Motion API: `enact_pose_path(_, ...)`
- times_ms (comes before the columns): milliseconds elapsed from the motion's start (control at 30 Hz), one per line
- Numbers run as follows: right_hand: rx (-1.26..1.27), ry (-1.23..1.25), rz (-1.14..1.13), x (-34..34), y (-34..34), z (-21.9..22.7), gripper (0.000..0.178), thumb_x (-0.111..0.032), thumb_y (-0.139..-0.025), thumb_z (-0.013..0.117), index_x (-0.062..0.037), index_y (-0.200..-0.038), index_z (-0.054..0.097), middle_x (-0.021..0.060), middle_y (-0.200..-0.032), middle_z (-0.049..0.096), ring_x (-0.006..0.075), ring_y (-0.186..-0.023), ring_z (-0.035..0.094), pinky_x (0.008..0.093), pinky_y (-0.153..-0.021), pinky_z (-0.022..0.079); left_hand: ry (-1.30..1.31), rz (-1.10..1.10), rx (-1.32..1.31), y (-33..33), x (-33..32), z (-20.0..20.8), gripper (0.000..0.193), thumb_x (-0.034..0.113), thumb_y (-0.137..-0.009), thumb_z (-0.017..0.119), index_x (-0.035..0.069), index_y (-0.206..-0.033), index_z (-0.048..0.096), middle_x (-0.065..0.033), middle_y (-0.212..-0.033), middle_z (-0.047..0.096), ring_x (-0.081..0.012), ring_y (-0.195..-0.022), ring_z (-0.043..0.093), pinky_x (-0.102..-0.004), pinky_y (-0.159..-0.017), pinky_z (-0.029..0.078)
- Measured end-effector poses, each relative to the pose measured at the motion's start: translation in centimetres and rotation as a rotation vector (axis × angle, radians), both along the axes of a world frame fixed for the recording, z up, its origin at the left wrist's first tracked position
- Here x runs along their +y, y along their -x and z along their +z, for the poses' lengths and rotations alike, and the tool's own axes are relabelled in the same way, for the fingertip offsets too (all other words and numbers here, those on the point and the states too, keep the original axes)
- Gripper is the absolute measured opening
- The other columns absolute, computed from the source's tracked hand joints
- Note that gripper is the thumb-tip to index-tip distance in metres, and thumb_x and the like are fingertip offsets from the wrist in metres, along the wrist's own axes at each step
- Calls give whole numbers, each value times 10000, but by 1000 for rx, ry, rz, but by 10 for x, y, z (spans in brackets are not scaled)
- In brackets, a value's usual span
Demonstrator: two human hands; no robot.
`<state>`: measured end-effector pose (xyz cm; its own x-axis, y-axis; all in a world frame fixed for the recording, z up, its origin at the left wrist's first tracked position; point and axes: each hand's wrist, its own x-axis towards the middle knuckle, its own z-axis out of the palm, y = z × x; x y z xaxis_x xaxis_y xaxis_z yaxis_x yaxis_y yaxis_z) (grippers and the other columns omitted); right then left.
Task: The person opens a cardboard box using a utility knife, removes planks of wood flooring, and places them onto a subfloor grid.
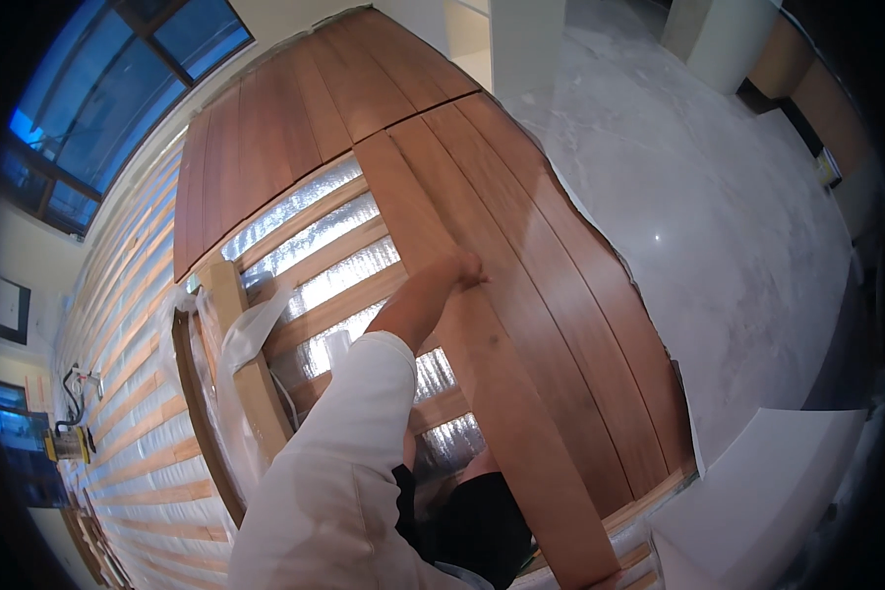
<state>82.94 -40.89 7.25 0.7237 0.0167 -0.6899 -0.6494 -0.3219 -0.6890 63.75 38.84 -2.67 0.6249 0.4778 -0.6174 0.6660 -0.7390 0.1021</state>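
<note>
Plank slants eleven-to-five o'clock under the left hand; right hand at five; cannot tell either's finger spread.

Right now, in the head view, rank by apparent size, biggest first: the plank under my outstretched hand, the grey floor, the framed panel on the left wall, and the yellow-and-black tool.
1. Grey floor
2. Plank
Unranked, smallest: framed panel and yellow-and-black tool; they look too alike.

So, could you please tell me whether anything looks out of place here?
Yes: the plank under the left hand juts past the neighbouring boards at its near end, so it looks out of line.
</note>
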Motion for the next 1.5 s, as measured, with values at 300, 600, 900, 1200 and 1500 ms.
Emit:
enact_pose_path(300,16,9,5,9,0,-3,759,-591,-994,377,46,-1402,434,192,-1440,460,315,-1279,482,416,-1048,390,-108,106,-441,23,-17,10,430,443,-970,485,69,-1026,690,-197,-1077,644,-396,-985,618,-472,-870,491)
enact_pose_path(600,67,-140,90,16,7,-10,657,-494,-1036,362,57,-1384,449,162,-1386,517,289,-1222,516,399,-1034,403,-239,536,-765,267,-255,69,256,188,-914,620,-8,-1077,625,-201,-1064,620,-390,-1010,582,-448,-879,475)
enact_pose_path(900,-57,-95,351,-8,-34,-89,390,-440,-950,576,-89,-1102,653,46,-923,647,164,-860,596,343,-741,508,-663,867,-387,449,-563,109,276,133,-913,574,-2,-1152,607,-255,-1280,537,-432,-1152,517,-504,-964,428)
enact_pose_path(1200,-41,203,301,-37,-41,-217,123,-126,-884,581,-12,-900,623,93,-841,613,235,-682,594,429,-553,480,-555,1023,-446,472,-636,106,316,189,-945,511,-20,-1165,599,-224,-1208,544,-414,-1080,539,-482,-918,451)
enact_pose_path(1500,-299,431,278,-5,-7,-253,167,-65,-820,570,66,-895,643,151,-774,638,279,-693,635,423,-584,495,-294,1139,-352,504,-654,129,336,150,-877,590,-74,-1122,642,-245,-1043,653,-384,-974,604,-437,-877,472)
